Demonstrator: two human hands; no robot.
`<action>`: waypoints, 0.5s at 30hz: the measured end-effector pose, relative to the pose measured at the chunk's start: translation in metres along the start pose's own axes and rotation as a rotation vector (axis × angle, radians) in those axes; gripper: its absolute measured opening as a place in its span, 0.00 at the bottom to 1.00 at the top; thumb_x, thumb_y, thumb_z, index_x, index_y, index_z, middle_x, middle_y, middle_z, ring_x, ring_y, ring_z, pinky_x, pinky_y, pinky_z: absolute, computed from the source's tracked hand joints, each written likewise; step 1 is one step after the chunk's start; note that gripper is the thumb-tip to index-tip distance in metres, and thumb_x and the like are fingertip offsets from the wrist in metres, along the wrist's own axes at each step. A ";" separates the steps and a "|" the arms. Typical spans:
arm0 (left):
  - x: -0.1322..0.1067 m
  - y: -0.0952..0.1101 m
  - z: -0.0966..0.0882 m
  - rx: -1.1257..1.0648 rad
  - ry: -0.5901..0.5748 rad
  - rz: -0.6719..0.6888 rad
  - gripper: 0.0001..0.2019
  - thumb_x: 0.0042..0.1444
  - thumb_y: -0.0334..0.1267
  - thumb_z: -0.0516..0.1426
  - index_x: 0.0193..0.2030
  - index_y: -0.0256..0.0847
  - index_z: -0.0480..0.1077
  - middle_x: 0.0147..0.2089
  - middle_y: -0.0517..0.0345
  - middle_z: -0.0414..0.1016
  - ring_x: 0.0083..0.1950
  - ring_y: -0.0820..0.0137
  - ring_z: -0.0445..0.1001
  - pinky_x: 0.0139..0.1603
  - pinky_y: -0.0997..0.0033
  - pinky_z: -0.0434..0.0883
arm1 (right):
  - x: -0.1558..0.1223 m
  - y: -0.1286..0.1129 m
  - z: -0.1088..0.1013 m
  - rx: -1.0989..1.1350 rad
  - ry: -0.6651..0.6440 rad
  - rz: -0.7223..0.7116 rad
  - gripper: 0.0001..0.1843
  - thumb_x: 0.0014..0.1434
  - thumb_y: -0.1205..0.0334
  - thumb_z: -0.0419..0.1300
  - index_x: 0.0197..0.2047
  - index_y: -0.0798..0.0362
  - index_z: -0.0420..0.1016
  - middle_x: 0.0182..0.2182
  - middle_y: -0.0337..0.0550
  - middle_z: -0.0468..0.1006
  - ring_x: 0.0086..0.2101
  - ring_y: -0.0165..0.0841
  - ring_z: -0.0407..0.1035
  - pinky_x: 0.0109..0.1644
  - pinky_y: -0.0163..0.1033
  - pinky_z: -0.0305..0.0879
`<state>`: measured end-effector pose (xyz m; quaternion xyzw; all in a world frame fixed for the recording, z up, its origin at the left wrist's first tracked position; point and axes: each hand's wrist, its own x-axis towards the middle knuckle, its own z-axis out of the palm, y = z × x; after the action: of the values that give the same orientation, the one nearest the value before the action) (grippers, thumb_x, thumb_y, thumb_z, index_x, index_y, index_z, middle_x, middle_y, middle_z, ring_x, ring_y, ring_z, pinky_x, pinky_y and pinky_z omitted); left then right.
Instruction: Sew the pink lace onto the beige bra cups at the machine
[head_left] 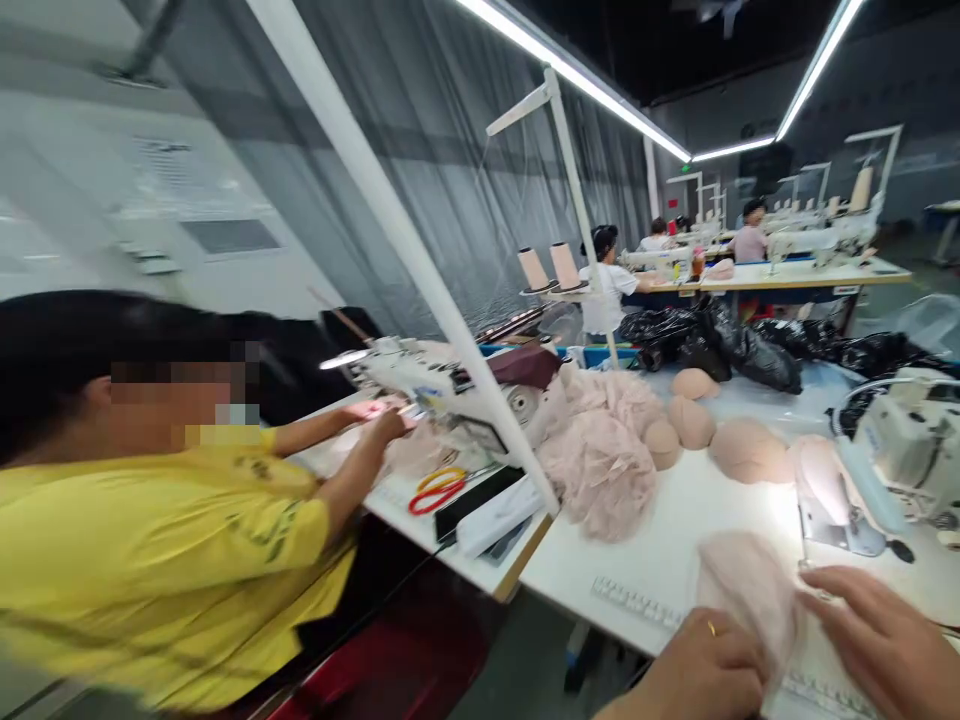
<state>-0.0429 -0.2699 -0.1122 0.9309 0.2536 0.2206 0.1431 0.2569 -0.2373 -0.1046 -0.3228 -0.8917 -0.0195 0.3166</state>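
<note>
My left hand [701,670], with a ring on one finger, is closed on a piece of pale pink fabric [746,590] at the near edge of the white table [637,560]. My right hand [885,640] rests beside it with fingers stretched out flat, touching the fabric's right edge. A sewing machine [900,440] stands to the right, its lit needle area [832,500] just beyond the fabric.
A heap of pink fabric [600,450] and several beige foam cups [720,435] lie further back. A person in a yellow shirt [172,560] sews at the adjoining table on the left, near red and yellow scissors [439,490]. Black bags [720,340] and other workers sit behind.
</note>
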 end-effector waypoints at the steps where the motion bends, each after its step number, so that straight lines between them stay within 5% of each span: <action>1: 0.004 -0.005 0.001 -0.031 0.000 0.011 0.18 0.67 0.45 0.61 0.28 0.42 0.63 0.36 0.61 0.80 0.41 0.71 0.78 0.50 0.68 0.72 | 0.007 -0.012 0.003 -0.053 -0.014 -0.079 0.20 0.69 0.61 0.58 0.62 0.44 0.75 0.54 0.47 0.84 0.50 0.44 0.79 0.51 0.45 0.77; 3: 0.010 -0.013 -0.006 -0.008 0.081 -0.104 0.14 0.66 0.41 0.61 0.29 0.43 0.66 0.34 0.59 0.78 0.38 0.69 0.77 0.43 0.68 0.73 | 0.016 -0.031 0.012 -0.112 -0.018 -0.148 0.13 0.70 0.63 0.56 0.56 0.48 0.76 0.43 0.46 0.86 0.41 0.40 0.80 0.44 0.41 0.77; 5: 0.014 -0.020 -0.018 0.103 0.233 -0.295 0.04 0.61 0.37 0.62 0.41 0.43 0.72 0.45 0.51 0.80 0.45 0.62 0.77 0.46 0.63 0.74 | 0.018 -0.044 0.022 -0.143 0.014 -0.117 0.10 0.73 0.64 0.54 0.49 0.49 0.76 0.34 0.43 0.83 0.31 0.36 0.76 0.36 0.37 0.74; 7: 0.019 -0.024 -0.029 0.193 0.309 -0.439 0.13 0.59 0.32 0.61 0.51 0.42 0.72 0.53 0.47 0.78 0.51 0.56 0.76 0.50 0.56 0.74 | 0.016 -0.055 0.026 -0.133 0.026 -0.084 0.09 0.74 0.64 0.53 0.46 0.49 0.75 0.31 0.42 0.80 0.28 0.35 0.73 0.33 0.36 0.71; 11: 0.033 -0.025 -0.038 0.147 0.230 -0.505 0.05 0.64 0.30 0.57 0.40 0.42 0.74 0.38 0.55 0.78 0.41 0.61 0.75 0.42 0.61 0.71 | 0.015 -0.068 0.007 0.063 -0.084 0.053 0.11 0.72 0.67 0.52 0.49 0.48 0.75 0.36 0.44 0.80 0.34 0.37 0.74 0.37 0.38 0.73; 15: 0.051 -0.022 -0.043 0.062 0.250 -0.473 0.07 0.67 0.30 0.55 0.38 0.41 0.72 0.38 0.54 0.76 0.42 0.63 0.73 0.45 0.62 0.69 | 0.029 -0.050 -0.012 0.165 -0.025 0.302 0.14 0.74 0.62 0.52 0.56 0.47 0.76 0.45 0.49 0.80 0.44 0.40 0.77 0.47 0.44 0.76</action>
<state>-0.0335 -0.2178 -0.0662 0.8153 0.4864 0.2863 0.1295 0.2175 -0.2633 -0.0703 -0.4262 -0.8355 0.1057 0.3302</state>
